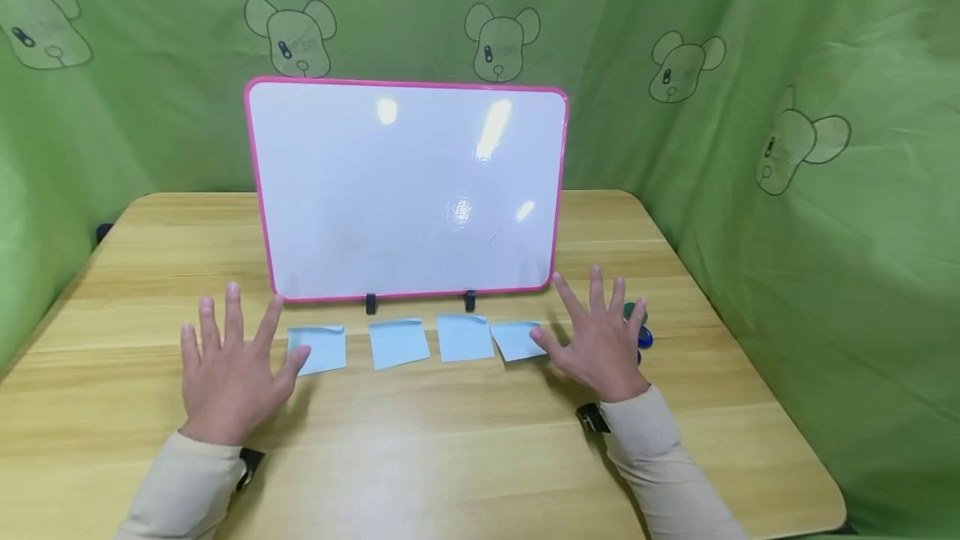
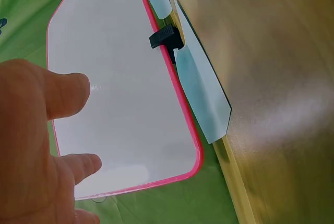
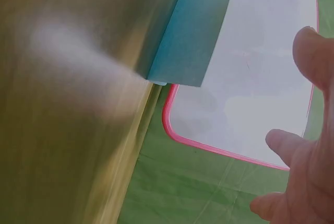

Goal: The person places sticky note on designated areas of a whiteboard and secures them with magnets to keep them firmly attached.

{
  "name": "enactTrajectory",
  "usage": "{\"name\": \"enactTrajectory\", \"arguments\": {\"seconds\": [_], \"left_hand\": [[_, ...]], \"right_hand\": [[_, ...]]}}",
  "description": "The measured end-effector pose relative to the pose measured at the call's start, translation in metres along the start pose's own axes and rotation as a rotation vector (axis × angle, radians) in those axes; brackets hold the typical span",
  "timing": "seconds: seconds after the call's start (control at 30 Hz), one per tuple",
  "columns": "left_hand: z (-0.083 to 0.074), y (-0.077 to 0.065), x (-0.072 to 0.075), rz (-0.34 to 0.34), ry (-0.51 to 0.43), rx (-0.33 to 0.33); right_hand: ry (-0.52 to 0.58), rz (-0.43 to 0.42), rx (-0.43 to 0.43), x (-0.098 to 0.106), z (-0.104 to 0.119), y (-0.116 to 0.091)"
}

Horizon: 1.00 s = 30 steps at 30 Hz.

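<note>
My left hand (image 1: 234, 382) is spread with straight fingers over the left part of the table, its thumb overlapping the leftmost blue sticky note (image 1: 322, 350) in the head view. On the other side my right hand (image 1: 602, 348) is likewise spread, holding nothing, with its thumb over the edge of the rightmost blue sticky note (image 1: 516, 342). Between them lie two more blue notes, one left of centre (image 1: 400, 343) and one right of centre (image 1: 465, 338). Behind the row stands a blank whiteboard (image 1: 405, 190) with a pink frame, propped on two black clips (image 1: 371, 304).
Partly hidden behind the right hand are small round pieces, one green (image 1: 630, 311) and one blue (image 1: 646, 337). The wooden table (image 1: 420, 465) has rounded corners. A green curtain (image 1: 847, 273) with printed bear heads surrounds it at the back and sides.
</note>
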<state>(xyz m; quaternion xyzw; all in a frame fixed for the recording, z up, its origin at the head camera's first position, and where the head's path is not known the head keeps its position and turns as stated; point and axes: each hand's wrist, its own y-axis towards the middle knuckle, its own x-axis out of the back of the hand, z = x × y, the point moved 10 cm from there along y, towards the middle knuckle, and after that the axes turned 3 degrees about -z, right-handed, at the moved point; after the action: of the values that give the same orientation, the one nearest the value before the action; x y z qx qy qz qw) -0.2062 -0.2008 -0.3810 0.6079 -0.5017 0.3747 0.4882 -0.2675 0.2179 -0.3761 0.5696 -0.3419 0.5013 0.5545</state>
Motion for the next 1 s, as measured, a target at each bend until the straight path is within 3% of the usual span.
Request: {"name": "enactTrajectory", "arguments": {"seconds": [0.2, 0.37, 0.57, 0.67, 0.83, 1.0], "left_hand": [[-0.003, 0.002, 0.001, -0.013, -0.03, -0.011], [-0.004, 0.004, -0.001, -0.011, -0.153, -0.015], [0.005, 0.008, -0.016, 0.098, -0.348, 0.035], [0.008, 0.009, -0.023, 0.142, -0.389, 0.036], [0.004, 0.009, -0.031, 0.182, -0.398, -0.045], [0.004, 0.008, -0.037, 0.22, -0.376, -0.074]], "right_hand": [[0.047, 0.009, -0.018, -0.001, -0.008, 0.0], [0.201, 0.004, -0.05, 0.002, -0.017, 0.001], [0.431, -0.009, -0.158, 0.003, -0.035, 0.001], [0.503, -0.021, -0.24, 0.002, -0.048, 0.0], [0.481, -0.022, -0.296, 0.0, -0.07, -0.002], [0.411, 0.054, -0.32, -0.004, -0.089, -0.005]]}}
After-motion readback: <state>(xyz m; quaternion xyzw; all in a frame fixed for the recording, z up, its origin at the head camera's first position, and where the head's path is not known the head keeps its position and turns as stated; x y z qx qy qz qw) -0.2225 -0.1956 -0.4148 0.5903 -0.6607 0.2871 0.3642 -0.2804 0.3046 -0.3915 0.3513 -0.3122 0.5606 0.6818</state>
